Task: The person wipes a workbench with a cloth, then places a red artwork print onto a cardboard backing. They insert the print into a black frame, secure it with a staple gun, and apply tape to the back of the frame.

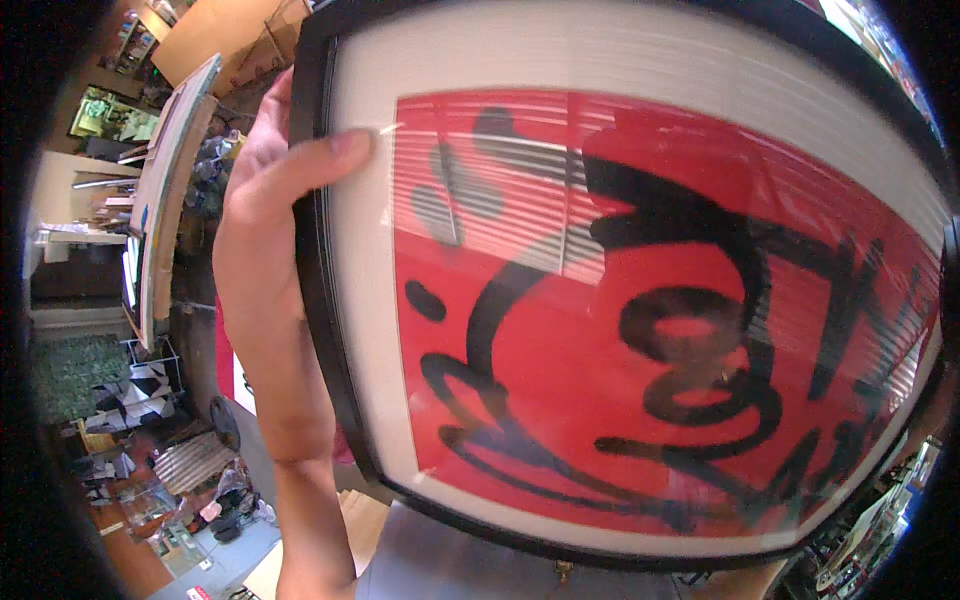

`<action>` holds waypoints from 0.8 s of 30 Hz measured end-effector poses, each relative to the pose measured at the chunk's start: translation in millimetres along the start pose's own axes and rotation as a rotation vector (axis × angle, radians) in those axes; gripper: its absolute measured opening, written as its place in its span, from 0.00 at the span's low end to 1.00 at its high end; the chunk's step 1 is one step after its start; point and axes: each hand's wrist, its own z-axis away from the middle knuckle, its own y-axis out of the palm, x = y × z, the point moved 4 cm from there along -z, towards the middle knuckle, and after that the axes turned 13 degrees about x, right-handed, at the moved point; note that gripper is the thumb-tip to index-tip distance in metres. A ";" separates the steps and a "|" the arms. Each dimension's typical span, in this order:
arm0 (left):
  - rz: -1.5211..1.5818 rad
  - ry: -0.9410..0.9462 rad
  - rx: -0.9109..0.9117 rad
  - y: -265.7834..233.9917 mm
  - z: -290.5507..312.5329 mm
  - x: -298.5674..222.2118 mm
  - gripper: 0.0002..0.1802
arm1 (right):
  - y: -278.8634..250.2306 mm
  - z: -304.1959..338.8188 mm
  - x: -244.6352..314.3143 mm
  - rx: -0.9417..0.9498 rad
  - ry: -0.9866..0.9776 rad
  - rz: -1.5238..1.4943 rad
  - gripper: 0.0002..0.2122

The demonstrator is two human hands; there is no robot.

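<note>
A large black picture frame (318, 250) fills most of the head view, tilted and close in front of me. Behind its glass sits a red artwork (545, 400) with loose black painted lines, bordered by an off-white mat (365, 300). Window-blind stripes reflect in the glass. My left hand (262, 225) grips the frame's left side, thumb over the front edge and fingers behind it. A sliver of skin, perhaps my right forearm, shows under the lower right edge; the right hand itself is out of sight.
Large upright boards (172, 205) lean at the left. Below them lies clutter, including a ribbed panel (195, 462). A pale wooden board (362, 525) and a grey-blue surface (430, 560) are under the frame. More clutter (890, 520) crowds the lower right.
</note>
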 end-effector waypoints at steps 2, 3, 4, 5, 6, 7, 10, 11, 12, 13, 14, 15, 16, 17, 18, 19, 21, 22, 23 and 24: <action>-0.009 -0.006 0.012 -4.4 -0.6 3.0 0.30 | 10.7 -11.9 3.1 0.035 -0.023 -0.003 0.16; -0.005 -0.014 0.028 -4.9 -11.7 8.8 0.29 | 12.7 -16.6 3.4 0.039 -0.031 0.013 0.16; -0.017 -0.020 0.019 -7.2 -15.3 6.0 0.29 | 19.9 -25.3 5.0 0.065 -0.051 0.006 0.16; -0.049 -0.021 -0.022 -10.6 -8.7 -6.7 0.28 | 40.4 -43.9 7.4 0.127 -0.082 -0.031 0.16; -0.068 -0.011 -0.044 -13.5 -5.5 -11.2 0.28 | 55.4 -56.5 5.5 0.156 -0.107 -0.067 0.16; -0.049 -0.013 -0.031 -19.1 -13.3 -7.4 0.28 | 55.1 -63.0 12.3 0.149 -0.127 -0.069 0.16; -0.087 -0.030 -0.043 -23.8 -16.9 -10.6 0.26 | 79.1 -92.3 12.2 0.201 -0.174 -0.137 0.16; -0.094 -0.029 -0.038 -26.6 -19.2 -11.0 0.26 | 85.5 -99.6 15.5 0.209 -0.194 -0.168 0.16; -0.102 -0.029 -0.037 -28.5 -20.3 -12.3 0.26 | 90.7 -102.0 18.6 0.221 -0.200 -0.200 0.16; -0.110 -0.034 -0.036 -32.6 -20.8 -12.3 0.25 | 97.0 -103.4 22.5 0.233 -0.209 -0.228 0.16; -0.120 -0.044 -0.036 -35.4 -22.6 -10.7 0.25 | 108.2 -96.8 27.4 0.230 -0.211 -0.260 0.16; -0.132 -0.053 -0.036 -39.3 -23.6 -8.7 0.24 | 113.3 -90.9 30.8 0.232 -0.212 -0.279 0.16; -0.147 -0.062 -0.041 -42.0 -24.7 -8.2 0.24 | 128.5 -75.0 41.9 0.194 -0.185 -0.304 0.16; -0.159 -0.068 -0.043 -47.2 -26.2 -6.2 0.24 | 137.1 -69.4 44.6 0.192 -0.170 -0.324 0.16; -0.171 -0.080 -0.044 -51.6 -27.3 -3.9 0.23 | 145.6 -63.6 47.0 0.215 -0.147 -0.347 0.17; -0.183 -0.091 -0.047 -57.2 -28.0 -2.7 0.23 | 152.2 -58.2 50.8 0.234 -0.121 -0.372 0.17; -0.209 -0.116 -0.057 -73.1 -26.4 0.0 0.23 | 172.3 -43.8 58.0 0.296 -0.050 -0.435 0.19; -0.223 -0.127 -0.065 -84.1 -23.1 0.6 0.22 | 182.2 -35.2 59.9 0.338 0.000 -0.474 0.19; -0.243 -0.147 -0.070 -92.4 -20.2 1.8 0.22 | 191.6 -22.7 59.2 0.380 0.060 -0.514 0.20; -0.261 -0.162 -0.075 -98.2 -14.2 1.0 0.22 | 198.1 -10.2 59.2 0.421 0.119 -0.552 0.21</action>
